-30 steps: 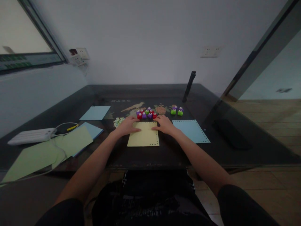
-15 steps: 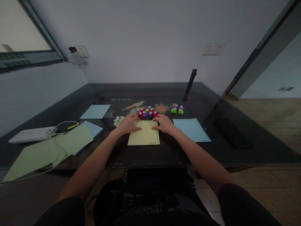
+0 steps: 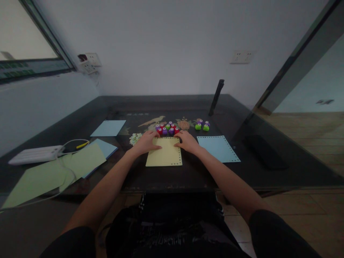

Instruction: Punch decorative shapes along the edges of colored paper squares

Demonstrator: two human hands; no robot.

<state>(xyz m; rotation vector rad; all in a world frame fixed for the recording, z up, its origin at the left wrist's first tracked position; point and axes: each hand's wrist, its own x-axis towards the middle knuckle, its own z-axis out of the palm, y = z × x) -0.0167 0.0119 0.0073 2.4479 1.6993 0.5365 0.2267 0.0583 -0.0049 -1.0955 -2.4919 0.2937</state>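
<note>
A yellow paper sheet [image 3: 164, 157] with punched holes along its edges lies on the dark table [image 3: 188, 175] in front of me. My left hand [image 3: 146, 142] rests flat on its far left corner and my right hand [image 3: 187, 141] on its far right corner, fingers spread. Just beyond the sheet sits a cluster of small red, purple and green paper punches [image 3: 167, 128].
A blue hole-edged sheet [image 3: 218, 148] lies to the right, with more small punches [image 3: 202, 125] behind it. Green sheets [image 3: 57, 170], blue sheets [image 3: 108, 128], a white power strip [image 3: 34, 154] with cables and paper confetti [image 3: 135, 138] are at the left. A dark post [image 3: 216, 97] stands at the back.
</note>
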